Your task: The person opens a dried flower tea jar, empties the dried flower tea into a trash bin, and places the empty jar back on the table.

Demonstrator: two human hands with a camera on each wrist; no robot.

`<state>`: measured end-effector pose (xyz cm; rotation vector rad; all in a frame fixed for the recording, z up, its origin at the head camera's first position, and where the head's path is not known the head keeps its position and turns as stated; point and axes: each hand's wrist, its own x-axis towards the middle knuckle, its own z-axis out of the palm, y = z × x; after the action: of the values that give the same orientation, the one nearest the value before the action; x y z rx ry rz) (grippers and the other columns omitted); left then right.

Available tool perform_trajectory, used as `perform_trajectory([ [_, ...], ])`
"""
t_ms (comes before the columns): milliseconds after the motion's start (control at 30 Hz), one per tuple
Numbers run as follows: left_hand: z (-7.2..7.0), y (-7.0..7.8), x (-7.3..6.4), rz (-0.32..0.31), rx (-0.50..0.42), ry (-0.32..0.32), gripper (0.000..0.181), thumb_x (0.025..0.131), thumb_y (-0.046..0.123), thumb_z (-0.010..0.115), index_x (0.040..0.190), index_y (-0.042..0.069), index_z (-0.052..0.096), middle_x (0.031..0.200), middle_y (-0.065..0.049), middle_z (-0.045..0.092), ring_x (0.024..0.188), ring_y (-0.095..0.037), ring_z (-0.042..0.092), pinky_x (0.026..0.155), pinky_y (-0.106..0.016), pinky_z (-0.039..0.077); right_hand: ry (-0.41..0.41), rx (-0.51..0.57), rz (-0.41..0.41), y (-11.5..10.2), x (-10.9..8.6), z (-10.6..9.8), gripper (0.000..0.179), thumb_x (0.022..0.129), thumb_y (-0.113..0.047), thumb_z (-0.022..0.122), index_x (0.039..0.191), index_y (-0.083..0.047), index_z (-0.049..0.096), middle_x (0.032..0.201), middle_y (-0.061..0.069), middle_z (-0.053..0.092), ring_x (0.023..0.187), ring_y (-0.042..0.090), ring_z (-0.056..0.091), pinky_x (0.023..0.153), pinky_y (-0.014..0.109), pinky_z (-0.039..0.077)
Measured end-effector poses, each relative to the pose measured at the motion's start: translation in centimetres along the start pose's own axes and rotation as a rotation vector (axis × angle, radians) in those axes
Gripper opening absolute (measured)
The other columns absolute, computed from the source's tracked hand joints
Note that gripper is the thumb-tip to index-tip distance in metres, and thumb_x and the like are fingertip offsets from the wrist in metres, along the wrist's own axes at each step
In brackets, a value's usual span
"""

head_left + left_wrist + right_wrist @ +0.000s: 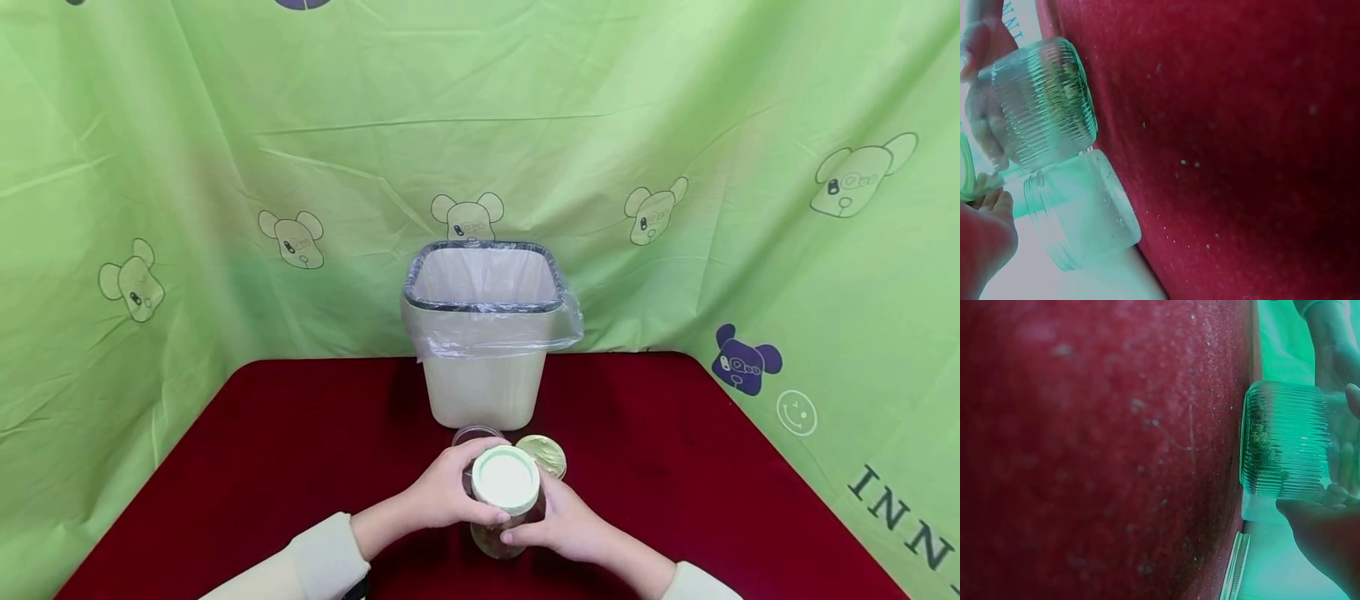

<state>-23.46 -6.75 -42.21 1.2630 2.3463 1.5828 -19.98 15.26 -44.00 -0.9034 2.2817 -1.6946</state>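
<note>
A ribbed glass jar with a pale green and white lid stands near the front of the red table. Dark greenish bits lie in its bottom, seen in the left wrist view through the glass. My left hand grips the jar from the left, high up by the lid. From the other side my right hand holds it, thumb in front. Just behind stands a second clear jar, mostly hidden in the head view. A loose round lid lies beside that jar, behind my right hand.
A pale bin lined with a clear plastic bag stands behind the jars. Small crumbs dot the red cloth. Green printed fabric hangs at the back and sides.
</note>
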Motion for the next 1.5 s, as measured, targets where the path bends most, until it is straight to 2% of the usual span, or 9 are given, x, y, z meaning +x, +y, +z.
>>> perform_trajectory([
  [267, 0.5, 0.4, -0.3, -0.001, -0.023, 0.036, 0.071, 0.069, 0.018, 0.087, 0.132, 0.015, 0.054, 0.119, 0.004, 0.061, 0.106, -0.014, 0.058, 0.088, -0.030, 0.050, -0.004, 0.005, -0.010, 0.1, -0.2, 0.0, 0.079, 0.078, -0.015, 0.081, 0.142, -0.006, 0.036, 0.131, 0.009, 0.052, 0.116, 0.019, 0.055, 0.095, 0.029, 0.046],
  [500, 1.3, 0.5, -0.5, 0.022, 0.018, 0.128, 0.071, 0.068, 0.022, 0.088, 0.131, 0.015, 0.054, 0.117, 0.007, 0.063, 0.104, -0.013, 0.059, 0.089, -0.031, 0.049, 0.043, -0.065, 0.015, -0.1, -0.4, 0.2, 0.080, 0.077, -0.021, 0.082, 0.142, -0.008, 0.037, 0.130, 0.004, 0.054, 0.118, 0.018, 0.053, 0.098, 0.029, 0.043],
  [700, 2.2, 0.9, -0.7, -0.013, 0.039, 0.223, 0.071, 0.065, 0.024, 0.090, 0.127, 0.017, 0.055, 0.114, 0.011, 0.064, 0.102, -0.012, 0.060, 0.089, -0.032, 0.049, 0.055, -0.073, 0.046, -0.4, -0.5, 0.3, 0.079, 0.077, -0.022, 0.082, 0.141, -0.009, 0.039, 0.129, 0.004, 0.054, 0.117, 0.018, 0.053, 0.097, 0.029, 0.044],
  [1033, 3.4, 1.9, -1.0, -0.088, 0.146, 0.371, 0.072, 0.061, 0.035, 0.090, 0.121, 0.017, 0.055, 0.108, 0.012, 0.061, 0.096, -0.009, 0.059, 0.083, -0.031, 0.050, 0.103, -0.073, 0.061, -0.5, -0.6, 0.8, 0.076, 0.075, -0.022, 0.083, 0.139, -0.011, 0.042, 0.127, 0.001, 0.056, 0.116, 0.016, 0.053, 0.098, 0.028, 0.042],
  [1300, 3.9, 2.1, -1.3, -0.138, 0.149, 0.402, 0.072, 0.062, 0.034, 0.090, 0.122, 0.018, 0.053, 0.111, 0.013, 0.057, 0.100, -0.009, 0.056, 0.086, -0.033, 0.047, 0.091, -0.030, 0.047, -0.3, -0.5, 0.9, 0.077, 0.076, -0.019, 0.083, 0.139, -0.009, 0.040, 0.128, 0.005, 0.055, 0.115, 0.017, 0.055, 0.097, 0.027, 0.043],
  [1500, 3.9, 2.1, -1.4, -0.124, 0.148, 0.397, 0.072, 0.064, 0.035, 0.089, 0.124, 0.018, 0.052, 0.113, 0.013, 0.056, 0.102, -0.010, 0.055, 0.087, -0.033, 0.047, 0.088, -0.049, 0.043, -0.3, -0.4, 0.8, 0.076, 0.076, -0.020, 0.084, 0.138, -0.009, 0.041, 0.127, 0.003, 0.056, 0.115, 0.017, 0.054, 0.097, 0.028, 0.043],
])
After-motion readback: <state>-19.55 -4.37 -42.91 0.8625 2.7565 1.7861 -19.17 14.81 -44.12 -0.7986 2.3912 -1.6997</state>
